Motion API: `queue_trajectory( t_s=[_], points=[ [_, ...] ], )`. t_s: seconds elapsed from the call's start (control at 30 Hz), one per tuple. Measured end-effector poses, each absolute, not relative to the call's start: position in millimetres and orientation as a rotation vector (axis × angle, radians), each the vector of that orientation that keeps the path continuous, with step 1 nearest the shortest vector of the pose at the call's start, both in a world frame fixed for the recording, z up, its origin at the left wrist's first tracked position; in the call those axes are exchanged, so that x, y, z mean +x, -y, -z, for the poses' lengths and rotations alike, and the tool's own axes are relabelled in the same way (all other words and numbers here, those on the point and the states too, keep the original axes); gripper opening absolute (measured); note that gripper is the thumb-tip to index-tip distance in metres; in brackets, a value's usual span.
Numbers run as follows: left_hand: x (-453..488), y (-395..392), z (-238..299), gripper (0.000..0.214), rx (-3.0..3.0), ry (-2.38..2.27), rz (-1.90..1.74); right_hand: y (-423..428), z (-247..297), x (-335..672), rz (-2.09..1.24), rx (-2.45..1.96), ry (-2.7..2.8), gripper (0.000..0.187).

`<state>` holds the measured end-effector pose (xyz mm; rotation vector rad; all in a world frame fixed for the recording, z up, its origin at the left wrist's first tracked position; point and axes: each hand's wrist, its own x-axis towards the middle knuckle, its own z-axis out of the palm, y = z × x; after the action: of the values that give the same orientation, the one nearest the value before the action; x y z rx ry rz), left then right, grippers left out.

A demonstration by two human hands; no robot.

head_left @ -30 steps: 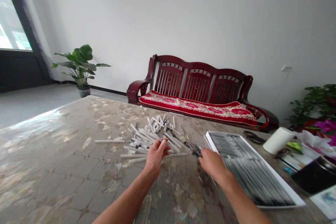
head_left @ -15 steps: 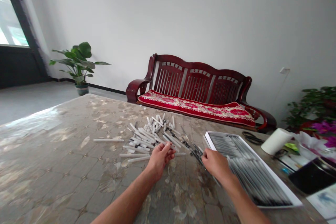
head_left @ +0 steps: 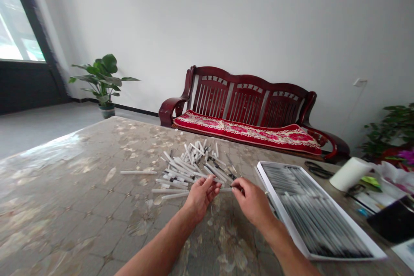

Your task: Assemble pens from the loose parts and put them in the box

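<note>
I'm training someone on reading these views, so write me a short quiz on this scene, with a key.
1. Multiple choice: what lies between the loose pile of pen-like sticks and the white roll? A) a potted plant; B) a shallow white box; C) a wooden bench.
2. True or false: the left hand holds the white roll.
3. Fill in: the hand nearer the box is the person's ____ hand.

Key: 1. B. 2. False: the left hand is by the pile, well apart from the roll. 3. The right hand.
</note>
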<state>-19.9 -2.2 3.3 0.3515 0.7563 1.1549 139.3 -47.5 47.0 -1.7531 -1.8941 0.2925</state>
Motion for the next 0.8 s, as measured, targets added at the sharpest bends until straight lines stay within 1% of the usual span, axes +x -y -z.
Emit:
queue_trajectory(
  t_s=[0.17,0.43,0.57,0.63,0.73,0.8],
  points=[
    [-17.3,4.9,-0.7,0.012,0.429,-0.767,-1.122,47.0,-42.4,139.3,-0.286,-1.705,1.913,0.014],
    [-16.4,4.9,3.1,0.023,0.586,-0.803,-1.109,40.4,-42.7,137.1,-0.207,-1.706,2.081,0.014],
    [-18.2,4.6,0.3,0.017,0.514,-0.8,-1.069,37.1,-47.4,134.5,-0.197,-1.612,2.153,0.011],
    [-20.8,3.2,-3.6,0.013,0.441,-0.781,-1.08,37.9,-50.2,136.7,-0.105,-1.611,2.113,0.015],
    [-24.5,0.7,-9.4,0.014,0.355,-0.77,-1.105,38.1,-48.9,141.3,0.089,-1.634,1.927,0.028],
    [-24.4,0.7,-10.9,0.015,0.339,-0.768,-1.108,35.0,-42.1,139.5,0.066,-1.567,1.752,0.035]
  ],
)
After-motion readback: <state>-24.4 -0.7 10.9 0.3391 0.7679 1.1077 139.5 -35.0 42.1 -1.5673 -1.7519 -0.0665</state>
